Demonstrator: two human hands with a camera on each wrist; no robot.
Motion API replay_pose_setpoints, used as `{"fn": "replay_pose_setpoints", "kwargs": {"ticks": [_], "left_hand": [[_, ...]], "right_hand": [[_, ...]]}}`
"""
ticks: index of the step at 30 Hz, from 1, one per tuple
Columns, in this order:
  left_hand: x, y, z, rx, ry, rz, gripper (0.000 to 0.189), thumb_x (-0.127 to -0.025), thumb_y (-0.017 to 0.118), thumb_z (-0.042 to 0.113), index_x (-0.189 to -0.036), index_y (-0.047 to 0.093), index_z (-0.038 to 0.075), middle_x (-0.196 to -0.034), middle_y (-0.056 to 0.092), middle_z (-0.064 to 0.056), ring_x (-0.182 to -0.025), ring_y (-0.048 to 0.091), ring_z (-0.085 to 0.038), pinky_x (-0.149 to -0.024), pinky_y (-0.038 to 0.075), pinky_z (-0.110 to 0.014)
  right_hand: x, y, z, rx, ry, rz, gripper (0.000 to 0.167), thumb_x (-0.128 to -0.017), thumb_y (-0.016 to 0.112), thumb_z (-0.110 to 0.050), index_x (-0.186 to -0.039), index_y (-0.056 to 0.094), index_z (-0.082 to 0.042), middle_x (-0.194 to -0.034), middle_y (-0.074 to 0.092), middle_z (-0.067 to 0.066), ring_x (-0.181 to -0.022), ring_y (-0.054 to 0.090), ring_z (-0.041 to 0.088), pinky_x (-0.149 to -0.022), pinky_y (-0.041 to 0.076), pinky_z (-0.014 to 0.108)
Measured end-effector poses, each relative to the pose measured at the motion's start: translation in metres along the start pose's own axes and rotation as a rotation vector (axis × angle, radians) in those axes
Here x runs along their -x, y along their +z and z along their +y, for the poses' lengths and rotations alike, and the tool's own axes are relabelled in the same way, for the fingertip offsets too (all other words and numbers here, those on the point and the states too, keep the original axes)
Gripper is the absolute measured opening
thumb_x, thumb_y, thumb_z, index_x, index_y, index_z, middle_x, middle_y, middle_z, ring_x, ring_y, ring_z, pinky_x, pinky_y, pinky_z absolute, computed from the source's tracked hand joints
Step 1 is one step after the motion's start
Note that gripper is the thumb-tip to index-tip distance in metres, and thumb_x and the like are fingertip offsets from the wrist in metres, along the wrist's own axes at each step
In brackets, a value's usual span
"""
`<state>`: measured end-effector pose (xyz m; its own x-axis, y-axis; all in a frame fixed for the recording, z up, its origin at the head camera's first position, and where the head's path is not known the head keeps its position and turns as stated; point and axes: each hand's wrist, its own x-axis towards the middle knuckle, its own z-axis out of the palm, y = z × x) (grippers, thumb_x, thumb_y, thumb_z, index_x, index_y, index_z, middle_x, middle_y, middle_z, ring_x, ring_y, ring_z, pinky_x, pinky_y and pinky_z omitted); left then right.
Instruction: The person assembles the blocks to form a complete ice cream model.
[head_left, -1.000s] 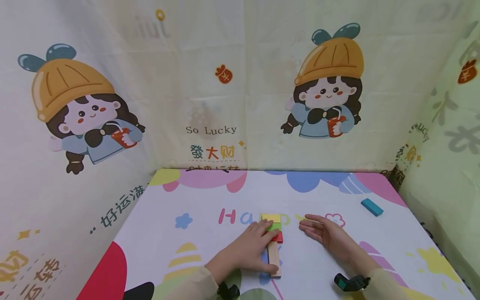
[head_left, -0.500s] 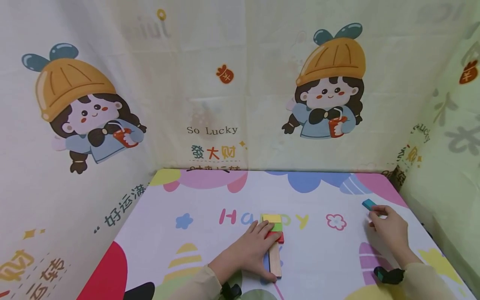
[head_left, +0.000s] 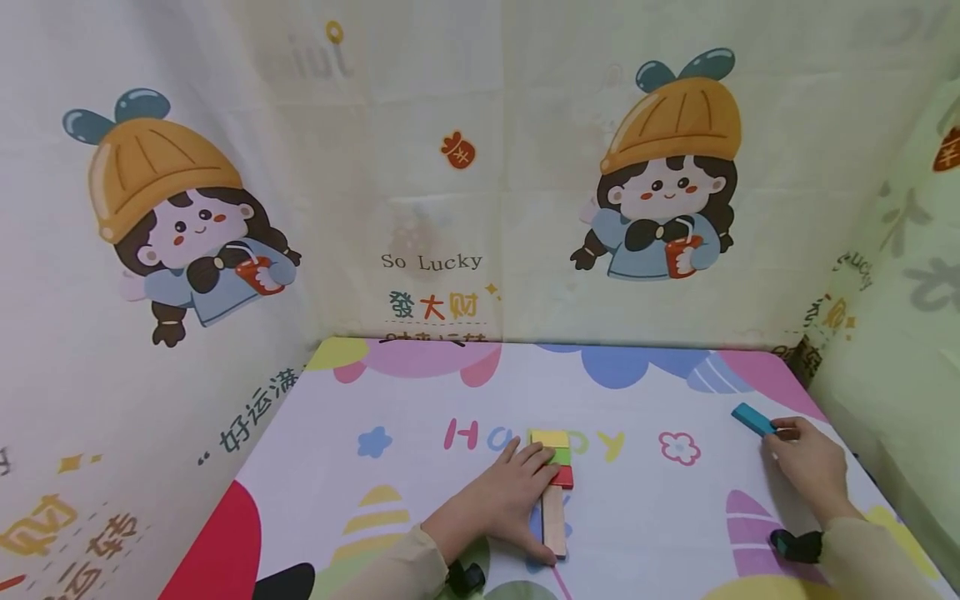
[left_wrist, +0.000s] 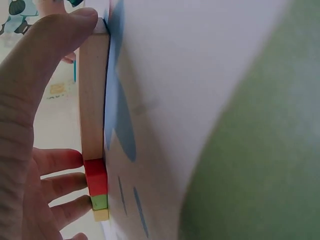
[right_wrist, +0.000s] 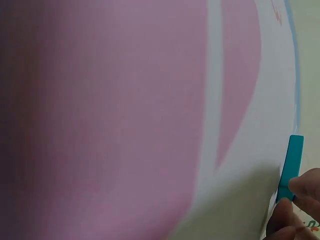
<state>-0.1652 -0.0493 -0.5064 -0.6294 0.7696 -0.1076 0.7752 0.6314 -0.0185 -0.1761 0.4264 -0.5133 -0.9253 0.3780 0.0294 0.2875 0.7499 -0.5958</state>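
Observation:
In the head view a row of blocks runs away from the person at mid-table: a plain wooden block (head_left: 553,523) nearest, then red (head_left: 565,477), green (head_left: 561,456) and yellow (head_left: 550,437) blocks. The left hand (head_left: 504,507) lies spread along the row's left side. Its thumb touches the near end of the wooden block (left_wrist: 94,95), while its outstretched fingers reach the red block (left_wrist: 96,177) and green block (left_wrist: 99,202). Off to the right, the right hand (head_left: 812,462) pinches one end of a teal block (head_left: 752,419) between thumb and fingers, as the right wrist view confirms (right_wrist: 292,160).
A printed mat (head_left: 637,517) with bright shapes and letters covers the table. Cloth walls (head_left: 517,275) with cartoon prints stand behind it and at both sides. A dark wrist camera (head_left: 797,546) sits at the right sleeve.
The right hand has moved right from beside the row to the teal block and taken hold of it, turning it slightly. The left hand has stayed at the row.

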Motion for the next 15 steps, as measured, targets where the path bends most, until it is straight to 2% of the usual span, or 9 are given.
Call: {"fn": "replay_pose_setpoints", "kwargs": {"ticks": [3, 5, 15], "left_hand": [[-0.001, 0.000, 0.002, -0.009, 0.007, 0.004, 0.117, -0.072, 0.055, 0.094, -0.162, 0.033, 0.023, -0.169, 0.028, 0.002, -0.157, 0.023, -0.022, -0.129, 0.018, -0.054], [-0.002, -0.001, 0.003, -0.005, 0.014, 0.008, 0.116, -0.072, 0.055, 0.094, -0.161, 0.033, 0.023, -0.169, 0.029, 0.001, -0.157, 0.024, -0.022, -0.129, 0.019, -0.054], [-0.002, 0.002, 0.003, -0.027, 0.013, 0.025, 0.113, -0.073, 0.057, 0.093, -0.160, 0.037, 0.023, -0.167, 0.032, 0.000, -0.156, 0.026, -0.023, -0.129, 0.020, -0.052]], "right_hand": [[-0.001, 0.000, 0.004, 0.041, -0.044, 0.038, 0.042, -0.096, 0.061, -0.020, -0.124, 0.059, 0.011, -0.119, 0.060, 0.039, -0.101, 0.057, 0.049, -0.069, 0.040, 0.042], [-0.002, 0.001, 0.005, 0.056, -0.047, 0.052, 0.041, -0.095, 0.062, -0.020, -0.121, 0.061, 0.011, -0.119, 0.060, 0.040, -0.102, 0.056, 0.051, -0.068, 0.040, 0.043], [-0.004, 0.007, -0.008, 0.025, 0.025, 0.059, 0.040, -0.093, 0.064, -0.021, -0.118, 0.060, 0.011, -0.117, 0.062, 0.036, -0.100, 0.057, 0.048, -0.067, 0.040, 0.041]]}}
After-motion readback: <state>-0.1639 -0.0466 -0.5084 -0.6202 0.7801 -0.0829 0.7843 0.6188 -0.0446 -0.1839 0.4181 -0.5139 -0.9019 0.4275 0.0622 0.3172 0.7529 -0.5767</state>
